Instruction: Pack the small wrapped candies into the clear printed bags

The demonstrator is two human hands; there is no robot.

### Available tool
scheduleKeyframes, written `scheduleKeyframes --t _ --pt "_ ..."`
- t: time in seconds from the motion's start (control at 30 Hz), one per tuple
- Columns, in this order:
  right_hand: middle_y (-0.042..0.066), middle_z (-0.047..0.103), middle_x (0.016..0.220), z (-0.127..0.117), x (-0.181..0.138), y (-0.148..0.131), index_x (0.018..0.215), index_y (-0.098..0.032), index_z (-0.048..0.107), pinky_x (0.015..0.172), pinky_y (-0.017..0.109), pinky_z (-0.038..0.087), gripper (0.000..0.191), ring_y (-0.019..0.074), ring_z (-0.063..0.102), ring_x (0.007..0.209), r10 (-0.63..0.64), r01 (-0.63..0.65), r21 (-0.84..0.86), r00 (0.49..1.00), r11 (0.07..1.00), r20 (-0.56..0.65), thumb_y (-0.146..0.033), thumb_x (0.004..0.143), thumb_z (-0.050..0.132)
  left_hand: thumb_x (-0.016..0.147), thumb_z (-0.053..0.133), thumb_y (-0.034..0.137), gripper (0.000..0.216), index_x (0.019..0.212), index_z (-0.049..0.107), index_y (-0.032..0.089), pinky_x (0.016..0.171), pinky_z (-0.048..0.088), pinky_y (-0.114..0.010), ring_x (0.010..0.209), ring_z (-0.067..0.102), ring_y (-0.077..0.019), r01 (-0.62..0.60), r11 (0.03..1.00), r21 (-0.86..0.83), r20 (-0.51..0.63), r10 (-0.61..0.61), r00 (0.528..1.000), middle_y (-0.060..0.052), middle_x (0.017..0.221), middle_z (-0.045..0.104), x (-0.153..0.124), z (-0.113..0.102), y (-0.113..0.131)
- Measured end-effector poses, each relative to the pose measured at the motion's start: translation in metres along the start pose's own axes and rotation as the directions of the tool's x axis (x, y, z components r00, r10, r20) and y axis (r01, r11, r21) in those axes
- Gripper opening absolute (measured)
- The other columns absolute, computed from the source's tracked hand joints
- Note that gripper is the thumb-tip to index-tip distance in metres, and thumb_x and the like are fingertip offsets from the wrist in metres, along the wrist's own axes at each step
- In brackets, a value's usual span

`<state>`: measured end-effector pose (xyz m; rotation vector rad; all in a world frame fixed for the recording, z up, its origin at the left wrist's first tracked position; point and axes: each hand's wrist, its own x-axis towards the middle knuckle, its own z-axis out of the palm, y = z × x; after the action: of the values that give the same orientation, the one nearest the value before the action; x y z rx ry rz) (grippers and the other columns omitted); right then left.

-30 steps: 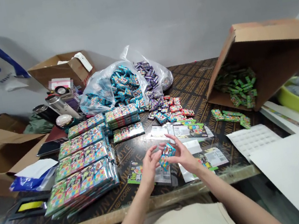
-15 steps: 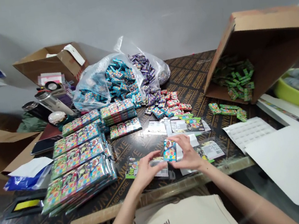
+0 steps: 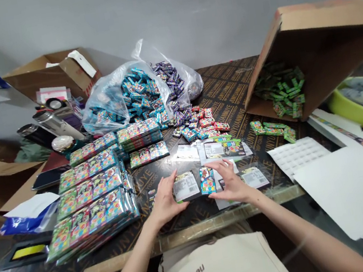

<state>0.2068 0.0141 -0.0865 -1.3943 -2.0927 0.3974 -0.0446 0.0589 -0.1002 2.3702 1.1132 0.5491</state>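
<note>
My left hand (image 3: 164,200) grips the left end of a clear plastic sleeve (image 3: 185,186) with a white label, held just above the table near its front edge. My right hand (image 3: 228,183) pinches a small blue candy box (image 3: 207,180) at the sleeve's right end, the box standing upright against the sleeve. More empty sleeves (image 3: 253,177) and printed cards (image 3: 223,148) lie under and behind my hands. Whether the box is partly inside the sleeve I cannot tell.
Stacks of filled packs (image 3: 92,205) lie at the left. Clear bags of blue boxes (image 3: 127,98) and purple boxes (image 3: 172,75) sit behind loose red boxes (image 3: 209,122). A tipped cardboard box (image 3: 326,48) spills green boxes (image 3: 272,130). White sheets (image 3: 354,182) lie at the right.
My hands came down from mid-air toward the table with the blue box. My left hand took hold of the sleeve, and the box now stands at its right end.
</note>
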Motion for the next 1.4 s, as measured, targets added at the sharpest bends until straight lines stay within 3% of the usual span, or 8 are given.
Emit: scheduleKeyframes --t 0.2,0.6,0.8,0.9,1.0,1.1,1.27,1.4 --pt "0.010 0.044 0.128 0.004 0.005 0.004 0.133 -0.024 0.026 0.104 0.045 0.007 0.086 0.0272 0.038 0.120 -0.080 0.051 0.166 0.981 0.985 0.176 -0.045 0.061 0.069 0.061 0.068 0.026 0.097 0.139 0.011 0.022 0.108 0.014 -0.049 0.121 0.039 -0.0257 -0.072 0.995 -0.062 0.092 0.078 0.993 -0.010 0.135 0.038 0.000 -0.009 0.002" --pt "0.007 0.048 0.112 0.006 0.023 0.002 0.120 -0.022 0.037 0.096 0.040 0.029 0.080 0.0251 0.045 0.107 0.025 -0.033 0.288 0.999 0.957 0.030 -0.031 0.051 0.074 0.054 0.074 0.026 0.097 0.136 0.022 0.024 0.100 0.031 -0.044 0.113 0.046 -0.0258 0.052 0.951 -0.304 0.072 -0.031 0.997 -0.008 0.124 0.048 -0.003 -0.012 -0.003" --pt "0.011 0.046 0.125 0.019 0.023 -0.002 0.132 -0.021 0.024 0.104 0.048 0.011 0.088 0.0285 0.036 0.121 -0.016 0.026 0.167 0.998 0.986 -0.062 -0.049 0.061 0.068 0.056 0.073 0.026 0.098 0.137 0.018 0.023 0.097 0.034 -0.040 0.110 0.047 -0.0229 0.121 0.939 -0.323 -0.058 -0.147 0.987 -0.007 0.119 0.048 0.000 -0.006 -0.014" --pt "0.007 0.059 0.112 0.018 0.027 -0.006 0.134 -0.022 0.021 0.105 0.049 0.001 0.066 0.0236 0.043 0.117 -0.057 0.063 0.164 0.998 0.984 -0.041 -0.041 0.080 0.053 0.057 0.072 0.027 0.098 0.137 0.016 0.024 0.096 0.035 -0.039 0.109 0.047 -0.0225 0.156 0.945 -0.287 -0.095 -0.190 0.977 -0.006 0.118 0.047 0.001 -0.004 -0.018" --pt "0.003 0.064 0.104 0.021 0.057 -0.001 0.130 -0.024 0.031 0.105 0.046 0.005 0.044 0.0194 0.050 0.109 -0.095 0.088 0.166 0.995 0.982 0.032 -0.034 0.088 0.039 0.058 0.070 0.027 0.098 0.138 0.014 0.024 0.095 0.035 -0.038 0.108 0.046 -0.0224 0.169 0.956 -0.238 -0.097 -0.197 0.976 -0.007 0.118 0.046 0.002 -0.001 -0.022" --pt "0.005 0.060 0.112 0.032 0.119 0.021 0.117 -0.024 0.048 0.102 0.043 0.013 0.035 0.0211 0.046 0.112 -0.012 0.009 -0.038 0.996 0.999 -0.087 -0.040 0.086 0.042 0.058 0.068 0.027 0.097 0.138 0.014 0.025 0.095 0.035 -0.041 0.107 0.045 -0.0244 0.182 0.978 -0.099 -0.009 -0.184 0.983 -0.008 0.117 0.046 0.004 0.002 -0.023" --pt "0.017 0.060 0.106 0.057 0.226 0.066 0.119 -0.016 0.045 0.093 0.052 0.017 0.069 0.0342 0.044 0.107 0.257 -0.244 -0.405 0.966 0.881 -0.024 -0.058 0.067 0.059 0.042 0.077 0.038 0.108 0.135 0.023 0.030 0.100 0.020 -0.053 0.114 0.038 -0.0328 0.104 0.960 0.260 0.235 -0.168 0.957 -0.011 0.123 0.043 0.017 0.010 -0.012" --pt "0.019 0.059 0.104 0.071 0.256 0.078 0.126 -0.014 0.035 0.093 0.052 0.017 0.083 0.0349 0.046 0.104 0.342 -0.304 -0.451 0.940 0.839 0.003 -0.049 0.059 0.069 0.044 0.076 0.039 0.092 0.127 0.036 0.031 0.095 0.028 -0.050 0.117 0.035 -0.0331 -0.020 0.954 0.299 0.333 -0.085 0.939 -0.012 0.132 0.034 0.032 0.019 0.000"
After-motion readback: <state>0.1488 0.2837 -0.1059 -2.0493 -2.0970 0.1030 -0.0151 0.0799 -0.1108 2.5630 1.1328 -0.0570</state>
